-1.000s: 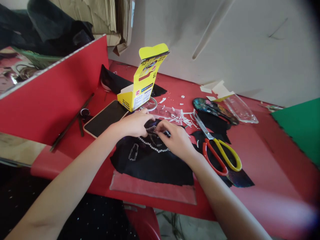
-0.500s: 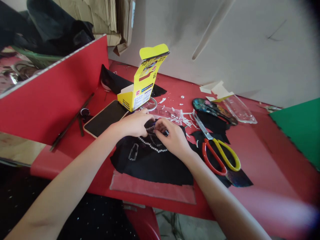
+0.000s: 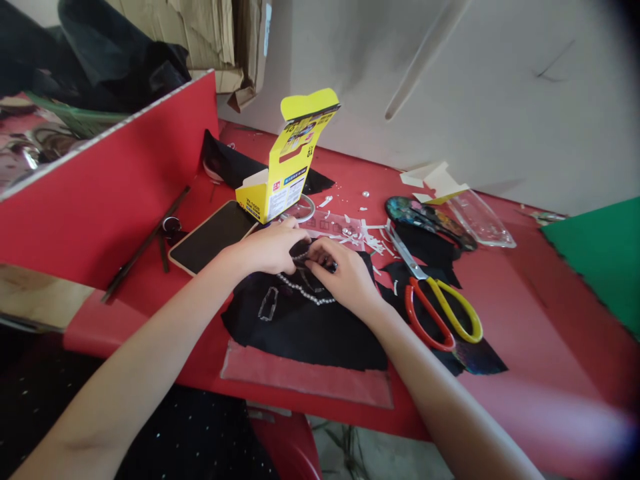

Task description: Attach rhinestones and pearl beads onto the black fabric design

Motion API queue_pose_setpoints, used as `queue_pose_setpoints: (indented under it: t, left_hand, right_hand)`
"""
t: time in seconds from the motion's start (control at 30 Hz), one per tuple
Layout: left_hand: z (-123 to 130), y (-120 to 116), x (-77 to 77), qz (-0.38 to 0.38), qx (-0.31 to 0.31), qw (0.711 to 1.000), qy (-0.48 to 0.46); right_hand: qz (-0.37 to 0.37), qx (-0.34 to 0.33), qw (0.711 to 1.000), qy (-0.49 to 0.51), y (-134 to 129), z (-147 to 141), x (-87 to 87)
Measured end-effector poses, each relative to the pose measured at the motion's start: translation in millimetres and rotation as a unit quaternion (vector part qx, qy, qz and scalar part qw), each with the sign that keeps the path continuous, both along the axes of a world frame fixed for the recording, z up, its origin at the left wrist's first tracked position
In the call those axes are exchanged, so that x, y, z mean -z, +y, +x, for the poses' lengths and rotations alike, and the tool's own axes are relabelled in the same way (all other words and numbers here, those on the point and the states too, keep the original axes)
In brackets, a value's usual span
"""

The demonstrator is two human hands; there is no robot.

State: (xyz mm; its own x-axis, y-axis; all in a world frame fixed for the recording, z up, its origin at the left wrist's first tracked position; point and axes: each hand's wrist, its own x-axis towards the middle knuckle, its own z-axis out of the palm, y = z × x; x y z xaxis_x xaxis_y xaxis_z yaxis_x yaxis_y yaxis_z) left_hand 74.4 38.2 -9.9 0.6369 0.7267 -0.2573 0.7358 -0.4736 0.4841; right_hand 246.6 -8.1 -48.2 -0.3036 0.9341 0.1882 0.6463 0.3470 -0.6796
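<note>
My left hand (image 3: 274,247) is bent over the upper part of a black cloth (image 3: 310,337), its thumb and fingers closing on a string of pearl beads (image 3: 305,295). Fingers curled in a pinch, my right hand (image 3: 345,272) meets it from the right and grips the same beads near their upper end. Between the hands a short stretch of beads shows; the fingertips partly hide what is held there. The rest of the string curves below both hands on the cloth. A small clear bottle-shaped outline (image 3: 269,304) lies on the cloth's left side.
Scissors (image 3: 423,280) with red and yellow handles lie right of the cloth. Behind stands an open yellow box (image 3: 285,173), beside a small blackboard (image 3: 213,239). White scraps (image 3: 375,240) and a clear plastic tray (image 3: 483,217) are farther back. A red panel (image 3: 125,177) rises at left.
My right fingers have shifted very slightly at the beads. My left hand and the things on the table look the same.
</note>
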Motion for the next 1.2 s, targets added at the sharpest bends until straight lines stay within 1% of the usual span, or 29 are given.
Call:
queue_pose_setpoints:
  t: [0.17,0.27,0.37,0.53,0.7,0.8,0.87,0.93,1.0,1.03,1.1,1.2]
  left_hand:
    - [-0.3,3.1,2.7,0.001,0.003,1.0,0.008]
    - [0.4,3.7,3.9,0.0,-0.003,1.0,0.011]
    - [0.6,3.5,4.4,0.003,-0.005,1.0,0.011]
    - [0.0,3.6,4.6,0.011,-0.003,1.0,0.016]
    - [1.0,4.2,3.8,0.009,-0.006,1.0,0.023]
    - [1.1,3.5,2.9,0.002,-0.007,1.0,0.02]
    - [0.8,3.2,2.6,0.002,-0.006,1.0,0.018]
    - [0.5,3.2,2.6,0.006,-0.002,1.0,0.017]
    - [0.3,3.5,2.5,0.009,0.001,1.0,0.018]
    - [0.4,3.6,2.2,0.009,0.002,1.0,0.019]
    - [0.6,3.8,1.2,0.005,0.003,1.0,0.019]
    - [0.4,3.8,0.0,-0.008,0.0,1.0,0.016]
  right_hand:
    - [-0.018,0.018,0.999,0.029,0.7,-1.2,1.4]
    - [-0.052,0.037,0.994,0.094,3.3,4.4,3.2]
    - [-0.065,0.042,0.987,0.138,6.8,10.4,6.2]
    - [-0.068,0.033,0.989,0.125,9.0,10.3,8.7]
    - [-0.048,0.032,0.995,0.079,7.7,4.6,5.8]
    - [-0.053,0.031,0.995,0.075,7.7,4.0,5.4]
    - [-0.061,0.029,0.993,0.097,8.6,5.8,6.3]
    - [-0.067,0.03,0.987,0.142,10.0,9.1,7.5]
    - [-0.062,0.034,0.982,0.178,11.2,13.2,7.8]
    - [-0.052,0.036,0.982,0.179,11.6,15.3,7.4]
    - [-0.015,0.034,0.99,0.139,11.5,19.1,5.3]
    - [0.039,0.003,0.999,0.038,9.6,22.5,1.1]
